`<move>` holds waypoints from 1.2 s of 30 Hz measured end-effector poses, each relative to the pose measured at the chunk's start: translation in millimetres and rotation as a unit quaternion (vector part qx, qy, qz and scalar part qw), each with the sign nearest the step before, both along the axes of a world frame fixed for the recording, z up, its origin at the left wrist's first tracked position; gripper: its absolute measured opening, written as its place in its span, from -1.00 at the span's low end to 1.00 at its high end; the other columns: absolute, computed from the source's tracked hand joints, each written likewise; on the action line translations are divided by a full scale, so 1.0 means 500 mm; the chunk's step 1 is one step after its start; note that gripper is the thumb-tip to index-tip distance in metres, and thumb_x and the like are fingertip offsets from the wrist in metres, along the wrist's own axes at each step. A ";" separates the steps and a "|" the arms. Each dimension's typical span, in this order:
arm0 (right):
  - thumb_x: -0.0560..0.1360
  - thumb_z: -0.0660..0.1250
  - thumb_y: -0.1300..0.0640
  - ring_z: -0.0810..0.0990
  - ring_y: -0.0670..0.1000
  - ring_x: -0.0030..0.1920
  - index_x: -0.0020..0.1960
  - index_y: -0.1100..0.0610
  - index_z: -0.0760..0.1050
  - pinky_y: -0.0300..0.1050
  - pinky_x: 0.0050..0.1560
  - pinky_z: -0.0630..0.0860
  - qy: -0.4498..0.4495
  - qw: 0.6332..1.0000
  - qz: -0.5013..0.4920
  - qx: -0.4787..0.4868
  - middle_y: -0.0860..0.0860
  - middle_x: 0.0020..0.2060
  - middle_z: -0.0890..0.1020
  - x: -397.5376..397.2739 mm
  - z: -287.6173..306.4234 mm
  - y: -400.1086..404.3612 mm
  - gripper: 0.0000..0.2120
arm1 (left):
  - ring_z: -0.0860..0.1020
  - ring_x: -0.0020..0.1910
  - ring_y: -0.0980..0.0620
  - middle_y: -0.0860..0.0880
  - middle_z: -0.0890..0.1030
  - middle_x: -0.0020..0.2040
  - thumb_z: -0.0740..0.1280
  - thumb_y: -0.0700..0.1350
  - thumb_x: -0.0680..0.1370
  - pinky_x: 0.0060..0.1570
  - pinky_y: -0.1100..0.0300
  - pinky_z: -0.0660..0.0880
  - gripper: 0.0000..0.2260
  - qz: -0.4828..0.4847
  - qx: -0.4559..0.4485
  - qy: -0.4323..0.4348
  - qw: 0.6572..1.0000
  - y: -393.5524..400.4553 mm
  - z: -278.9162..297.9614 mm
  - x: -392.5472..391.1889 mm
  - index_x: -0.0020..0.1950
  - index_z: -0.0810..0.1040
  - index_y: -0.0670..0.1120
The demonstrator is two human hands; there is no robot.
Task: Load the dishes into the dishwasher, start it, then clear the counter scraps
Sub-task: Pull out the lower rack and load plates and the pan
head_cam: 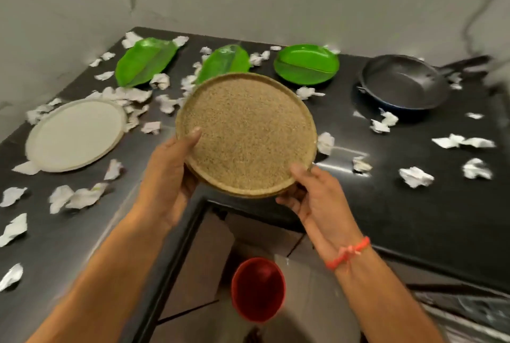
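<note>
The black worktop [414, 204] carries loose paper scraps [415, 176] up to its front edge. Above its inner corner I hold the speckled tan plate [245, 133], my left hand [168, 174] and right hand [311, 199] pinching opposite rims, thumbs on top. It tilts; I could drop it, or sweep scraps off the edge.

Speckled tan plate [245, 133], green plates [306, 64]

A home kitchen — dark counter [386, 218], frying pan [403, 86], green plates [306, 64].
</note>
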State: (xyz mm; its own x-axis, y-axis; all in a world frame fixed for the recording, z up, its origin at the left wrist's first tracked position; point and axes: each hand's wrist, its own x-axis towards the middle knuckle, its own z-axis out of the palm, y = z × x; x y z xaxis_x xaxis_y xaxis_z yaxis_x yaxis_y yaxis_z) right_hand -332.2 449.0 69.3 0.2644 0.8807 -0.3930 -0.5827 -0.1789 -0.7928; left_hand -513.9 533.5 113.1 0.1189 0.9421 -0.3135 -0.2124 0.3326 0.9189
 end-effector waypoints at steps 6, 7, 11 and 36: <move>0.65 0.22 0.22 0.65 -0.07 -0.21 -0.02 0.07 0.67 -0.21 -0.25 0.62 -0.044 0.984 -0.170 -0.001 0.05 -0.13 0.72 0.212 -0.005 -0.255 -0.75 | 0.69 -0.05 0.03 -0.04 0.73 -0.02 0.28 -0.06 0.65 -0.06 0.14 0.62 -0.84 -0.173 -0.013 0.022 0.985 -0.137 -0.008 0.255 0.05 0.64 -0.07; 0.65 0.21 0.22 0.65 -0.08 -0.19 0.01 0.05 0.67 -0.21 -0.25 0.61 -0.044 0.979 -0.199 0.002 0.03 -0.10 0.73 0.244 -0.002 -0.301 -0.74 | 0.69 -0.05 0.02 -0.04 0.72 -0.02 0.28 -0.07 0.65 -0.08 0.14 0.63 -0.84 -0.195 -0.017 0.024 0.980 -0.168 -0.011 0.299 0.06 0.64 -0.07; 0.65 0.21 0.15 0.68 -0.04 0.07 0.29 0.02 0.56 -0.11 0.06 0.59 -0.026 0.948 -0.317 0.001 -0.03 0.13 0.71 0.344 0.012 -0.493 -0.73 | 0.68 0.09 -0.06 -0.10 0.71 0.13 0.27 -0.12 0.66 -0.03 0.11 0.66 -0.78 -0.299 -0.037 0.023 0.953 -0.327 -0.022 0.455 0.25 0.60 -0.15; 0.66 0.15 0.26 0.60 0.06 -0.13 0.05 0.21 0.47 -0.05 -0.27 0.67 0.401 0.598 -0.670 -0.183 0.12 -0.16 0.59 0.314 -0.528 -1.282 -0.88 | 0.71 -0.20 0.03 -0.05 0.70 -0.18 0.28 -0.23 0.60 -0.24 0.15 0.62 -0.91 -0.702 -0.121 0.404 0.574 -1.111 -0.566 0.853 0.07 0.56 -0.17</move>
